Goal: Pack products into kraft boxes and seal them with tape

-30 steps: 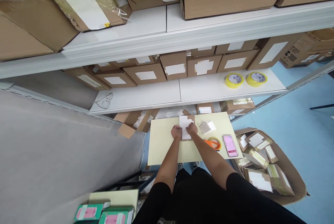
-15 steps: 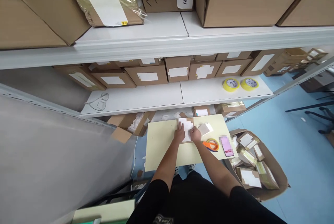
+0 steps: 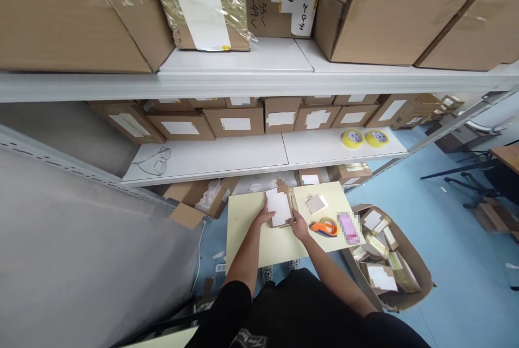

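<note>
On the pale yellow rectangular tabletop (image 3: 239,218), white-labelled brown cardboard box (image 3: 280,212) is sitting mid-far edge, perhaps risking sliding over it should grip be loosening, left hand (image 3: 264,215) and right hand (image 3: 299,225) holding opposite sides, fingers curling narrowly around it.

Bright diffuse light, stretched edges, phone (image 3: 349,227) pixelated

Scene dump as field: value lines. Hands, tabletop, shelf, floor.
left hand: grips left side of white-labelled box
right hand: grips right side of same box
tabletop: pale flat pieces, orange tape dispenser, pixelated phone
middle shelf: eyeglasses, two yellow tape rolls, row of labelled boxes
floor, right of table: open carton holding labelled parcels
</note>
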`<action>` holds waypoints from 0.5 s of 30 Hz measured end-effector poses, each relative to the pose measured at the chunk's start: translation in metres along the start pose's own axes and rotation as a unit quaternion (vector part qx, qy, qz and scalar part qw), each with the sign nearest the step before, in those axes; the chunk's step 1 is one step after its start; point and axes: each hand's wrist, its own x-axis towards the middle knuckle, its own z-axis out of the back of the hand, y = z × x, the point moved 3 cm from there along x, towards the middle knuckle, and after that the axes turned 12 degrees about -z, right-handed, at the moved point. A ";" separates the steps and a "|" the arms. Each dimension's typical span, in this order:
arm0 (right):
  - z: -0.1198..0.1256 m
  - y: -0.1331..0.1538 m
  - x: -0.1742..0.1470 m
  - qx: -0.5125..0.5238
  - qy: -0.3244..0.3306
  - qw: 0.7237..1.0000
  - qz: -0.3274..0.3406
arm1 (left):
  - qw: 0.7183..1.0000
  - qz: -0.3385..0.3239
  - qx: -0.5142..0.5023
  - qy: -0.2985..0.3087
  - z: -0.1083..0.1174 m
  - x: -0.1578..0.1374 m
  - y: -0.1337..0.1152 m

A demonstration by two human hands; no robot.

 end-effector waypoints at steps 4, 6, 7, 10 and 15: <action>-0.019 0.020 -0.017 -0.011 0.019 0.998 0.052 | 0.998 0.021 0.018 -0.056 0.016 -0.024 0.006; -0.025 0.026 -0.022 0.000 0.021 0.998 0.057 | 0.996 0.011 0.000 -0.093 0.016 -0.042 0.012; -0.026 0.028 -0.022 0.003 0.006 0.999 0.046 | 0.994 0.004 -0.026 -0.105 0.016 -0.051 0.016; -0.028 0.030 -0.017 -0.008 -0.029 0.999 -0.020 | 0.987 -0.007 -0.132 -0.094 0.013 -0.076 0.030; -0.043 0.040 -0.006 0.034 0.073 0.994 -0.070 | 0.975 -0.015 -0.202 -0.093 0.017 -0.092 0.029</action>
